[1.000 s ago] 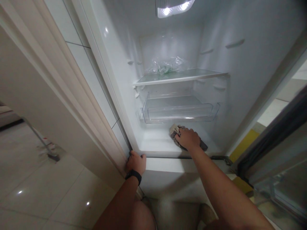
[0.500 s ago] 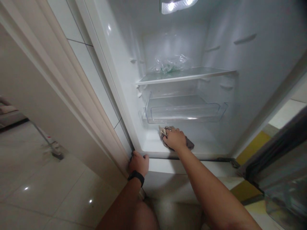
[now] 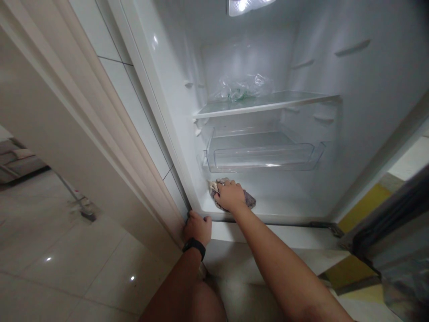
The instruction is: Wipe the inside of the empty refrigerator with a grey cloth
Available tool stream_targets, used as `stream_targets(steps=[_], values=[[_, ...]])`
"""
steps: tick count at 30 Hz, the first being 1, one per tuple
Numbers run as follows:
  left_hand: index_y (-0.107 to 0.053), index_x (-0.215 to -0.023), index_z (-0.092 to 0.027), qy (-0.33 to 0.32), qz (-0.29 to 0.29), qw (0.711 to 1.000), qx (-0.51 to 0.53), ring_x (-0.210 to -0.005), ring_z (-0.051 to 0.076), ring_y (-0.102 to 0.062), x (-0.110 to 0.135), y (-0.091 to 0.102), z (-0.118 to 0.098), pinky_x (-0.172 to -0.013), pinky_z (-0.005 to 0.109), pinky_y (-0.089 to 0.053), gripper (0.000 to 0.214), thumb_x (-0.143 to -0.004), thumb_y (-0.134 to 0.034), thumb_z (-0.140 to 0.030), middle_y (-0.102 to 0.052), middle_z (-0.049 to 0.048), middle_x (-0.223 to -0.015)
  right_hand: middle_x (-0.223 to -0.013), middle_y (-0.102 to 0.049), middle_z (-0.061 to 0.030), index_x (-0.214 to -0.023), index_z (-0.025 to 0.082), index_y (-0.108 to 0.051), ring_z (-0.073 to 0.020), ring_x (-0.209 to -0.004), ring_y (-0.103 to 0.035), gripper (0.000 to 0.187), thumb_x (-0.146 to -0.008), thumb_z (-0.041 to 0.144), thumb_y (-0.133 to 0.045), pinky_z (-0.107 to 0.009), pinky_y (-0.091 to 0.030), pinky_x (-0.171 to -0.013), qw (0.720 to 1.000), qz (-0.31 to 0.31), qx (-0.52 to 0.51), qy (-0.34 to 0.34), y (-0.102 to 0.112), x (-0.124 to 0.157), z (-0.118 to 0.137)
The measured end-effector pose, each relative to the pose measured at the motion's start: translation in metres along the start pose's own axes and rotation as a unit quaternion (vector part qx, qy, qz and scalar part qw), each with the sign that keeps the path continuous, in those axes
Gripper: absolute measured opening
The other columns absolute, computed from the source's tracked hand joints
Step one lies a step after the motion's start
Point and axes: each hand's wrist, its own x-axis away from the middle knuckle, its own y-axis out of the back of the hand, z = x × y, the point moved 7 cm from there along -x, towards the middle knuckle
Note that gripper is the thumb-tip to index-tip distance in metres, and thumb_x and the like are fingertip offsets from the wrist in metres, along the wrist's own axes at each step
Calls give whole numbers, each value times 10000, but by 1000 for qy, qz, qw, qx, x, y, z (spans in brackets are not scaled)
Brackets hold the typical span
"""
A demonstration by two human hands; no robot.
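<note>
Evidently a wiping step is in hand: the right hand point(image 3: 231, 195) presses a bunched grey-brown cloth point(image 3: 250, 200) onto the white floor of the open refrigerator point(image 3: 362, 116), toward the left end of that floor and just behind its near lip. Its fingers are bent over the cloth, close together, with the thumb along the left side, gripping the folds; the fingertips' exact hold is hidden.

The left hand point(image 3: 198, 227), with a black wristband point(image 3: 194, 248) at its wrist, rests at the refrigerator's near left corner. Its thumb stands apart, while the other fingers are partly hidden, so I cannot tell how tightly they hold.

To wipe well, I would spread the cloth flatter under the fingers, since a bunched wad probably skips patches, and work a folded edge into the left corner and along the lip. Even, overlapping strokes should serve best. The knuckles need care beneath the clear plastic drawer point(image 3: 261, 164) above; the glass shelf point(image 3: 234, 108) and its crumpled plastic bag point(image 3: 246, 88) sit higher.
</note>
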Motion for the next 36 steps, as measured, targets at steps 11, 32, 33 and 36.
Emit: stream_targets(steps=[11, 32, 33, 36], values=[[-495, -1188, -137, -5, 3, 1000, 3, -971, 332, -749, 0, 2, 0, -775, 395, -547, 393, -934, -483, -437, -756, 188, -1043, -1256, -681, -151, -1230, 234, -679, -331, -1174, -551, 429, -967, 506, -476, -449, -437, -945, 998, -2, -19, 55, 4, 12, 29], [-479, -1226, -131, -12, 25, 999, 15, -1041, 358, -742, 0, -1, 3, -835, 427, -555, 459, -935, -465, -486, -762, 208, -1048, -1210, -671, -178, -1269, 218, -640, -352, -1105, -601, 464, -981, 529, -451, -453, -463, -873, 963, -29, 78, -257, 34, 80, -203], [-478, -1230, -128, -11, 25, 1000, 15, -1050, 361, -740, 0, -1, 3, -844, 431, -554, 467, -934, -466, -490, -761, 212, -1055, -1206, -671, -178, -1252, 214, -647, -356, -1104, -602, 458, -979, 526, -454, -455, -465, -870, 961, -40, 82, -259, 35, 80, -201], [-473, -1234, -128, -11, 23, 1000, 17, -1051, 360, -739, 0, -2, 3, -844, 435, -554, 459, -934, -457, -475, -761, 214, -1059, -1214, -669, -181, -1205, 202, -665, -366, -1101, -600, 436, -971, 510, -463, -461, -468, -859, 963, -55, 92, -248, 35, 79, -189]])
